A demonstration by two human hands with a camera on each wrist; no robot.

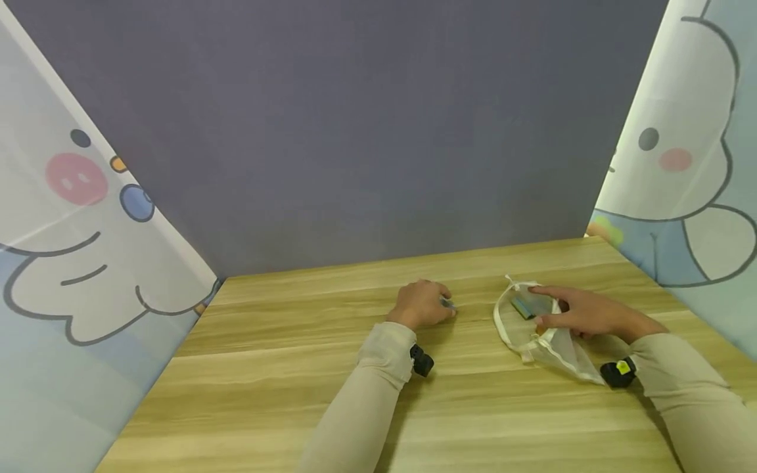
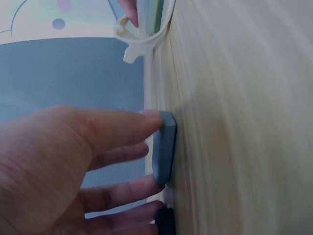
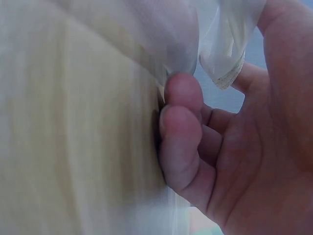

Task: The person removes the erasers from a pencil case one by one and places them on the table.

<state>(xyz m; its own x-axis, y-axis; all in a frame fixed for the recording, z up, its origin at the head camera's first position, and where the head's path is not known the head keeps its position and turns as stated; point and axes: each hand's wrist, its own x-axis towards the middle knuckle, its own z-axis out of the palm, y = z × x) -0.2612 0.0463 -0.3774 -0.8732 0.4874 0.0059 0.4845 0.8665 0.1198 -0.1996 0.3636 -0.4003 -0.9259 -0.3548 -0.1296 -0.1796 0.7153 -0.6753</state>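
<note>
My left hand is low over the wooden table, its thumb and a fingertip at opposite ends of a small grey-blue block. A black object, partly out of frame, lies by the lower fingers in the left wrist view. To the right, my right hand grips the rim of a white mesh bag, thumb and index finger spread at its mouth. Its other fingers are curled against the mesh in the right wrist view. Inside the bag lies a flat green and blue piece.
The wooden table ends at an upright grey panel. Cartoon-print cloths hang along the left and right sides. Black wrist cameras sit on both sleeves.
</note>
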